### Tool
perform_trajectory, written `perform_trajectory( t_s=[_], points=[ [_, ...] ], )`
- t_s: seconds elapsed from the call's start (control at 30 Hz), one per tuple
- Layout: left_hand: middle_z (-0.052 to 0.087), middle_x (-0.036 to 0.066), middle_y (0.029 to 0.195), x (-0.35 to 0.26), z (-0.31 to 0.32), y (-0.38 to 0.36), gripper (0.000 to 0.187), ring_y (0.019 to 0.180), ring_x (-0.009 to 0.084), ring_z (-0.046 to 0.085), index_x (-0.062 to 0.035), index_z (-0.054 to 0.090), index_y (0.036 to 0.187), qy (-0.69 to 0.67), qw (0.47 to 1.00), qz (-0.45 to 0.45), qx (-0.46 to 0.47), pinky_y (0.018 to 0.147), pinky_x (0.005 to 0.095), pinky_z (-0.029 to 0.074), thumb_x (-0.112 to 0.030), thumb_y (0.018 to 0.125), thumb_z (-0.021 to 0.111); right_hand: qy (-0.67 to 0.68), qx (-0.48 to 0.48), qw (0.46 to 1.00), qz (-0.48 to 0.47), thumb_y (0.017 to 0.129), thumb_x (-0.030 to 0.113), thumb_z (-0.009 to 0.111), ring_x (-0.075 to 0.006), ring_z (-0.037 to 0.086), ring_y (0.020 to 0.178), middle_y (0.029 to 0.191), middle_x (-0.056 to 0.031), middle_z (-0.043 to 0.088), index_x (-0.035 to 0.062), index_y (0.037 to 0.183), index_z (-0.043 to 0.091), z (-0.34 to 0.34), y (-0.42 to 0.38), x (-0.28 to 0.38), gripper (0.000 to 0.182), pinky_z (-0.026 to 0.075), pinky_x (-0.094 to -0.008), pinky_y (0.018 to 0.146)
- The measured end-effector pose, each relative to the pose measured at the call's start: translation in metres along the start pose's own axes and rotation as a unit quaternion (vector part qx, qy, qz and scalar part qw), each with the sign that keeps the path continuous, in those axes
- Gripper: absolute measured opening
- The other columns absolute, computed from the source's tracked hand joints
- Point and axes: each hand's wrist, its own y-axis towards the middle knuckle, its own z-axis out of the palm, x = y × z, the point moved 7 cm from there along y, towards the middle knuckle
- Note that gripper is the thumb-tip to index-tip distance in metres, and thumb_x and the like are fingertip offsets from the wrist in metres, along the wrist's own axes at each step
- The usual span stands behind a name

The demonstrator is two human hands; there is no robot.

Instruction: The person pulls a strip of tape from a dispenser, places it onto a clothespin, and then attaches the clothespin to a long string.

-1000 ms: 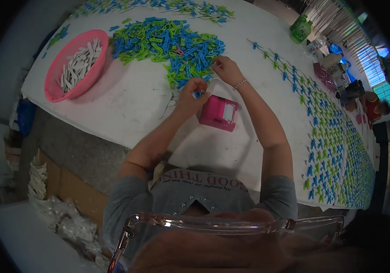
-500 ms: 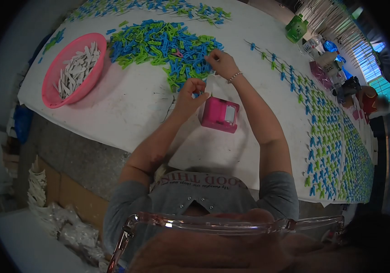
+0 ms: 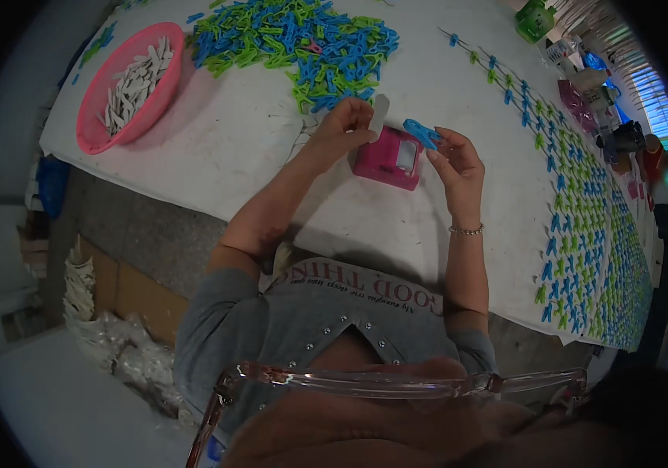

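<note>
My left hand [image 3: 343, 134] is closed, pinching a flat white strip [image 3: 380, 114] that stands up from its fingertips. Between the thumb and fingers of my right hand [image 3: 460, 162] is a blue clothespin [image 3: 421, 133], its tip pointing left towards the strip. The two held things are apart. Under and between my hands sits a pink box-shaped device [image 3: 384, 161] with a pale panel, on the white-covered table. A heap of blue and green clothespins [image 3: 287, 37] lies beyond my left hand, with one pink piece [image 3: 314, 47] among them.
A pink basket [image 3: 89, 125] with white strips [image 3: 136, 86] stands at the left. Rows of blue and green clothespins [image 3: 575, 242] on strands cover the table's right side. A green bottle [image 3: 535, 22] stands at the far right. Plastic-wrapped bundles [image 3: 143, 359] lie below left.
My right hand has come back from the heap, and a blue clothespin now shows in it. The white strip in my left hand is now plainly visible. The view has shifted.
</note>
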Motion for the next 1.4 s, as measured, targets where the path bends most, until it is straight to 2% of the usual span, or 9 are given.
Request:
perform_trajectory(
  t_s=[0.27, 0.53, 0.73, 0.83, 0.93, 1.0, 1.07, 1.17, 1.4],
  points=[
    [0.049, -0.004, 0.084, -0.001, 0.01, -0.004, 0.039, 0.078, 0.0073, 0.044, -0.0099, 0.05, 0.106, 0.055, 0.998, 0.004, 0.032, 0.071, 0.0227, 0.039, -0.003, 0.074, 0.071, -0.08, -0.007, 0.996, -0.029, 0.082, 0.002, 0.069, -0.0077, 0.057, 0.086, 0.101, -0.002, 0.059, 0.0029, 0.11, 0.063, 0.007, -0.011, -0.003, 0.029, 0.048, -0.0214, 0.077],
    [0.05, -0.003, 0.085, -0.001, 0.016, -0.005, 0.037, 0.077, 0.0073, 0.044, -0.0092, 0.05, 0.104, 0.088, 0.994, 0.03, 0.06, 0.072, 0.0234, 0.039, -0.003, 0.074, 0.07, -0.079, 0.01, 0.997, 0.0, 0.076, 0.003, 0.073, -0.0107, 0.056, 0.095, 0.102, -0.0034, 0.061, 0.0043, 0.11, 0.063, 0.01, -0.011, -0.016, 0.036, 0.044, -0.0256, 0.088],
    [0.055, 0.0, 0.093, 0.0, 0.014, -0.005, 0.04, 0.082, 0.0103, 0.05, -0.0087, 0.049, 0.11, 0.115, 0.992, 0.031, 0.037, 0.078, 0.0251, 0.042, -0.001, 0.076, 0.068, -0.112, -0.005, 0.993, -0.034, 0.079, 0.005, 0.072, -0.01, 0.058, 0.084, 0.097, -0.0032, 0.062, 0.0034, 0.107, 0.063, 0.009, -0.01, -0.009, 0.03, 0.047, -0.0249, 0.08],
    [0.055, 0.003, 0.105, 0.001, 0.017, -0.003, 0.041, 0.094, 0.0117, 0.051, -0.008, 0.048, 0.116, 0.08, 0.994, 0.056, 0.05, 0.086, 0.0261, 0.041, -0.001, 0.079, 0.065, 0.007, -0.051, 0.998, -0.025, 0.086, 0.007, 0.066, -0.0035, 0.055, 0.08, 0.093, 0.001, 0.062, 0.0024, 0.105, 0.062, -0.009, -0.007, 0.003, 0.02, 0.046, -0.0202, 0.074],
    [0.055, 0.004, 0.11, 0.005, 0.007, 0.002, 0.04, 0.101, 0.0118, 0.05, -0.0075, 0.048, 0.12, 0.066, 0.996, 0.056, 0.028, 0.09, 0.0269, 0.039, -0.002, 0.083, 0.062, -0.098, -0.149, 0.983, 0.048, 0.089, 0.014, 0.063, -0.0039, 0.053, 0.074, 0.086, 0.0007, 0.063, 0.0024, 0.099, 0.063, -0.076, 0.004, -0.011, 0.015, 0.045, -0.0207, 0.071],
    [0.054, 0.005, 0.111, 0.007, -0.002, 0.005, 0.04, 0.104, 0.012, 0.049, -0.0071, 0.048, 0.122, 0.052, 0.997, 0.056, 0.009, 0.092, 0.0274, 0.038, -0.003, 0.085, 0.061, -0.103, -0.219, 0.97, 0.031, 0.091, 0.017, 0.061, -0.0056, 0.053, 0.071, 0.079, -0.0005, 0.063, 0.0034, 0.094, 0.063, -0.127, 0.011, -0.027, 0.014, 0.045, -0.0214, 0.066],
    [0.054, 0.005, 0.111, 0.007, -0.011, 0.007, 0.037, 0.104, 0.0121, 0.049, -0.0058, 0.048, 0.123, 0.065, 0.994, 0.078, -0.031, 0.093, 0.0272, 0.037, -0.006, 0.087, 0.059, 0.034, -0.359, 0.919, 0.16, 0.091, 0.016, 0.06, -0.0091, 0.056, 0.065, 0.076, -0.0033, 0.063, 0.0027, 0.09, 0.062, -0.185, -0.003, -0.058, 0.014, 0.049, -0.0235, 0.059],
    [0.054, 0.005, 0.111, 0.008, -0.015, 0.007, 0.034, 0.103, 0.0119, 0.05, -0.0047, 0.049, 0.121, 0.06, 0.994, 0.066, -0.06, 0.094, 0.026, 0.037, -0.006, 0.088, 0.059, 0.078, -0.454, 0.866, 0.192, 0.091, 0.015, 0.058, -0.0134, 0.056, 0.057, 0.074, -0.0064, 0.062, 0.0005, 0.09, 0.061, -0.257, -0.018, -0.094, 0.015, 0.052, -0.0273, 0.052],
    [0.056, 0.004, 0.107, 0.014, -0.02, 0.01, 0.03, 0.099, 0.0101, 0.051, -0.0055, 0.051, 0.117, 0.06, 0.993, 0.061, -0.076, 0.09, 0.0231, 0.038, -0.007, 0.089, 0.059, 0.088, -0.574, 0.794, 0.178, 0.091, 0.008, 0.051, -0.0189, 0.059, 0.05, 0.069, -0.0128, 0.062, -0.0069, 0.085, 0.061, -0.334, -0.024, -0.103, 0.018, 0.056, -0.0312, 0.045]
  ],
)
